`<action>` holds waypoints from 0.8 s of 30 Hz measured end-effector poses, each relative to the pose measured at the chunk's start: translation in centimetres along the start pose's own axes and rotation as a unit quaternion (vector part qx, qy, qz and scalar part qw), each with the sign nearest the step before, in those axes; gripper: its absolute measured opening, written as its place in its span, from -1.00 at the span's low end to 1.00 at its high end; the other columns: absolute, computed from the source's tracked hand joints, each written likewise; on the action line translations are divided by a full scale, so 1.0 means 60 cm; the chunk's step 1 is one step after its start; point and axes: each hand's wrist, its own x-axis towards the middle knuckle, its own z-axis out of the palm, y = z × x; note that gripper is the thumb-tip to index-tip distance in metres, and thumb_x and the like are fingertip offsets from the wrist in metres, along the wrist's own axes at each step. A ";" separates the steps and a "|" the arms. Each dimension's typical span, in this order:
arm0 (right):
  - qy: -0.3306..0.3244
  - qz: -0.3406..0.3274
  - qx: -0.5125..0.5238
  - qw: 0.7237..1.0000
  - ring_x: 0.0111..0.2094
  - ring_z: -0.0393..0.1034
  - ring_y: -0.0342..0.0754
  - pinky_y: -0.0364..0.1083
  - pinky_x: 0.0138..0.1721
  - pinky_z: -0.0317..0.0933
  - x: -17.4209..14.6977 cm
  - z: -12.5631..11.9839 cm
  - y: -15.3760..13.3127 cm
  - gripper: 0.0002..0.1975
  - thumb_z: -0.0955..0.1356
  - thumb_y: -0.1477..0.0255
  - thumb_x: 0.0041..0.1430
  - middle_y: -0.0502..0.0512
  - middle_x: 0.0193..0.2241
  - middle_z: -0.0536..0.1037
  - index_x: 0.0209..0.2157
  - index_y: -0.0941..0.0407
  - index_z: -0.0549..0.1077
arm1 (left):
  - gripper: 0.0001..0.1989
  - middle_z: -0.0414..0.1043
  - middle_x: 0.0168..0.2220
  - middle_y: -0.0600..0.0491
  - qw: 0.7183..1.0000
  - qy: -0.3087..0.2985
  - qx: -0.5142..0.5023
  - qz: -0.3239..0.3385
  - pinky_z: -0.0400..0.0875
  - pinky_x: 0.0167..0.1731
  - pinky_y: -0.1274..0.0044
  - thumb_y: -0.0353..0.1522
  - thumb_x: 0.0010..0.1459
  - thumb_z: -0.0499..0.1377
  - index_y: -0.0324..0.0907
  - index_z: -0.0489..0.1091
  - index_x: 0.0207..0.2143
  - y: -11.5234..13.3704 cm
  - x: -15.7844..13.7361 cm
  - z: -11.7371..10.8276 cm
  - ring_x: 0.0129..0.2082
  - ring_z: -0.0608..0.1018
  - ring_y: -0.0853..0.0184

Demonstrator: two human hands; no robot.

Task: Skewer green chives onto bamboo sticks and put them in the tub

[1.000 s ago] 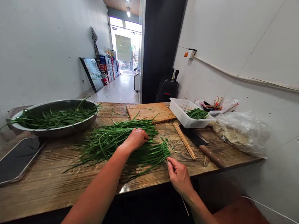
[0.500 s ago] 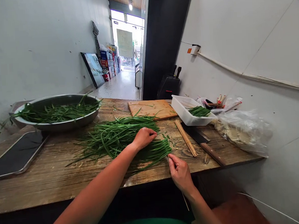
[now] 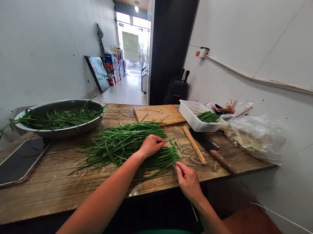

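Note:
Long green garlic chives (image 3: 126,138) lie in a loose heap on the wooden table, their cut ends toward the right. My left hand (image 3: 152,145) rests over the heap with thumb and fingers pinched together; what they pinch, if anything, is hidden. In front of the cut ends, my right hand (image 3: 187,178) is closed on a thin bamboo skewer (image 3: 194,211), whose lower end sticks out below the hand. Its other end is near the lowest chive ends; whether it pierces them I cannot tell. A bundle of skewers (image 3: 194,144) lies to the right.
A cleaver (image 3: 214,150) lies beside the skewers, handle toward the table edge. Behind are a cutting board (image 3: 159,115) and a white tub (image 3: 190,115) holding chives and skewers. A metal basin (image 3: 67,131) of chives, a dark flat device (image 3: 18,162) and a plastic bag (image 3: 253,137) flank the work.
Almost nothing differs. Both hands keep their places and the skewer stays in my right hand; the view has shifted very slightly.

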 end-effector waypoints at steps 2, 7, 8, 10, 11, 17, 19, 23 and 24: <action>0.000 -0.002 -0.001 1.000 -0.44 0.46 -0.06 -0.16 -0.43 0.31 0.000 -0.001 0.000 -0.66 0.16 0.42 0.14 0.19 -0.33 0.56 -0.17 0.23 0.45 | -0.71 0.50 -0.53 0.11 1.000 -0.003 0.003 -0.001 0.19 -0.54 0.64 -0.31 -0.05 0.03 -0.19 0.51 -0.38 0.000 0.000 0.000 -0.55 0.44 0.42; -0.005 -0.001 -0.003 1.000 -0.37 0.47 -0.02 -0.14 -0.38 0.32 0.001 -0.001 -0.002 -0.66 0.16 0.42 0.14 0.20 -0.31 0.55 -0.17 0.25 0.45 | -0.71 0.49 -0.54 0.12 1.000 -0.003 0.002 0.008 0.18 -0.56 0.64 -0.30 -0.04 0.02 -0.17 0.51 -0.38 -0.002 0.000 0.001 -0.57 0.42 0.42; -0.005 0.001 -0.004 1.000 -0.38 0.47 -0.01 -0.14 -0.40 0.32 0.001 -0.001 -0.002 -0.66 0.16 0.41 0.14 0.19 -0.32 0.56 -0.17 0.24 0.45 | -0.71 0.49 -0.54 0.11 1.000 -0.003 -0.001 0.008 0.19 -0.55 0.64 -0.30 -0.04 0.02 -0.18 0.51 -0.38 -0.003 0.000 0.001 -0.56 0.43 0.42; -0.006 0.004 -0.005 1.000 -0.40 0.47 -0.02 -0.14 -0.43 0.32 0.001 -0.002 -0.002 -0.66 0.16 0.41 0.14 0.19 -0.33 0.56 -0.17 0.23 0.46 | -0.71 0.50 -0.52 0.10 1.000 -0.002 -0.007 0.008 0.20 -0.54 0.64 -0.30 -0.04 0.03 -0.19 0.51 -0.37 -0.004 0.001 0.002 -0.55 0.44 0.42; -0.008 0.002 -0.005 1.000 -0.40 0.47 -0.02 -0.14 -0.43 0.32 0.001 -0.002 -0.003 -0.66 0.16 0.40 0.14 0.18 -0.33 0.56 -0.17 0.23 0.46 | -0.70 0.50 -0.52 0.10 1.000 -0.001 -0.009 0.008 0.21 -0.53 0.64 -0.30 -0.04 0.03 -0.19 0.51 -0.36 -0.005 0.001 0.003 -0.54 0.45 0.41; -0.010 -0.001 -0.006 1.000 -0.37 0.47 -0.04 -0.15 -0.37 0.32 0.002 -0.003 -0.003 -0.66 0.16 0.40 0.14 0.19 -0.31 0.55 -0.18 0.22 0.46 | -0.70 0.50 -0.52 0.12 1.000 0.000 -0.014 0.008 0.24 -0.50 0.63 -0.32 -0.04 0.04 -0.18 0.48 -0.29 -0.004 0.001 0.003 -0.53 0.45 0.42; -0.012 0.001 -0.011 1.000 -0.39 0.47 -0.03 -0.15 -0.40 0.32 0.002 -0.003 -0.003 -0.65 0.16 0.40 0.14 0.19 -0.33 0.56 -0.18 0.22 0.46 | -0.70 0.49 -0.52 0.12 1.000 0.000 -0.017 0.011 0.25 -0.48 0.64 -0.33 -0.03 0.04 -0.18 0.48 -0.28 -0.004 0.000 0.003 -0.52 0.46 0.42; -0.012 -0.005 -0.010 1.000 -0.42 0.47 -0.04 -0.16 -0.42 0.31 0.003 -0.002 -0.003 -0.66 0.16 0.40 0.14 0.19 -0.35 0.56 -0.20 0.22 0.47 | -0.71 0.50 -0.52 0.11 1.000 -0.001 -0.016 0.017 0.26 -0.46 0.64 -0.34 -0.02 0.05 -0.18 0.48 -0.27 -0.006 0.000 0.004 -0.51 0.47 0.42; -0.010 -0.007 -0.008 1.000 -0.42 0.47 -0.05 -0.16 -0.42 0.31 0.003 -0.002 -0.003 -0.66 0.16 0.41 0.14 0.19 -0.35 0.56 -0.20 0.22 0.47 | -0.71 0.50 -0.51 0.11 1.000 -0.003 -0.013 0.020 0.27 -0.45 0.64 -0.34 -0.02 0.05 -0.19 0.48 -0.26 -0.007 0.000 0.004 -0.50 0.48 0.41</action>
